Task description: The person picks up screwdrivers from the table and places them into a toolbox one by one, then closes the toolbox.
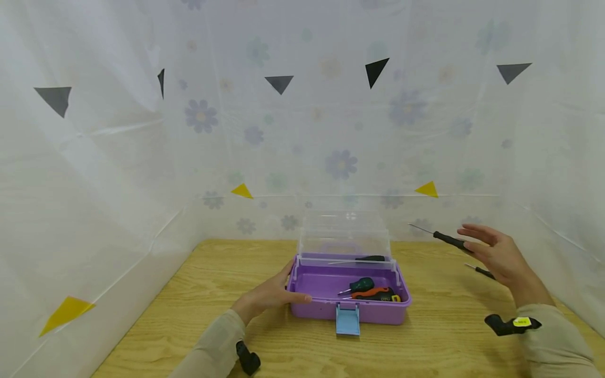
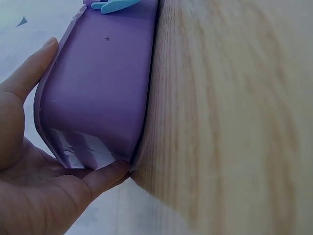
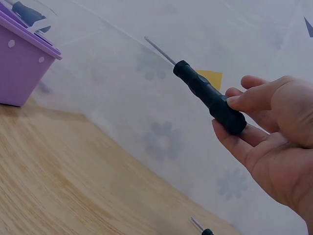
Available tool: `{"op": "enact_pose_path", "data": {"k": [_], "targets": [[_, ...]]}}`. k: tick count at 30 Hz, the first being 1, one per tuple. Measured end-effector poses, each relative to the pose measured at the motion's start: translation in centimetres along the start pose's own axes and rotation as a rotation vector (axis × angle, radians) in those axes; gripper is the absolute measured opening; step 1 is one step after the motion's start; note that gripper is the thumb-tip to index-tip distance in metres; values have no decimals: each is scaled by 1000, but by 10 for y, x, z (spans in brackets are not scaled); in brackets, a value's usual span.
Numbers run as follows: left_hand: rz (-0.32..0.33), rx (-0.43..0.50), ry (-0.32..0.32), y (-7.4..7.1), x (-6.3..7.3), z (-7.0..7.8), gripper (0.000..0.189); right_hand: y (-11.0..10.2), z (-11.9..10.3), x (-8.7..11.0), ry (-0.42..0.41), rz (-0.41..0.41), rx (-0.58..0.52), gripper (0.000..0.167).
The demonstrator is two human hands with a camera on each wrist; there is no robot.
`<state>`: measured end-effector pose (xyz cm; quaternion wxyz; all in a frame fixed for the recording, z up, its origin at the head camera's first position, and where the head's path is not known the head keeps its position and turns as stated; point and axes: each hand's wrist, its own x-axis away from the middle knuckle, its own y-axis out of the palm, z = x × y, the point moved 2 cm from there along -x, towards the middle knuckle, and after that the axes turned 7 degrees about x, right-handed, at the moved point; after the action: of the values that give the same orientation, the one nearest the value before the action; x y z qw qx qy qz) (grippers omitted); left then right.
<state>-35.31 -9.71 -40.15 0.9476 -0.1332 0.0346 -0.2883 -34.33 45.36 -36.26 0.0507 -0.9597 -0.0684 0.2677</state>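
My right hand (image 1: 501, 257) pinches the black handle of a screwdriver (image 3: 208, 95) between thumb and fingers. It is held above the table, its thin metal shaft pointing up and left. At the left end of a purple toolbox (image 1: 312, 311), my left hand (image 1: 267, 296) grips the wall, thumb along the front rim and fingers at the end side. The clear lid (image 1: 345, 231) stands raised at the back. Inside lie a dark green-handled screwdriver (image 1: 362, 284), an orange-handled tool (image 1: 371, 293) and a black-and-yellow handle (image 1: 396, 298). A black-handled screwdriver (image 1: 371, 258) lies farther back.
Another black-handled screwdriver (image 1: 484, 272) rests on the wooden table (image 1: 189, 325), partly behind my right hand. A light blue latch (image 1: 347, 321) hangs down the toolbox front. Pale curtains (image 1: 340, 131) with flowers and triangles surround the table on the back and sides.
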Motion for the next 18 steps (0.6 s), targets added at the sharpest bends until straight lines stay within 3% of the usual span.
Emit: {"op": "enact_pose_path", "data": {"k": [18], "targets": [[-1,-9,4,0,0,0,117,29,-21,-16,-56,-20,57,49]]}}
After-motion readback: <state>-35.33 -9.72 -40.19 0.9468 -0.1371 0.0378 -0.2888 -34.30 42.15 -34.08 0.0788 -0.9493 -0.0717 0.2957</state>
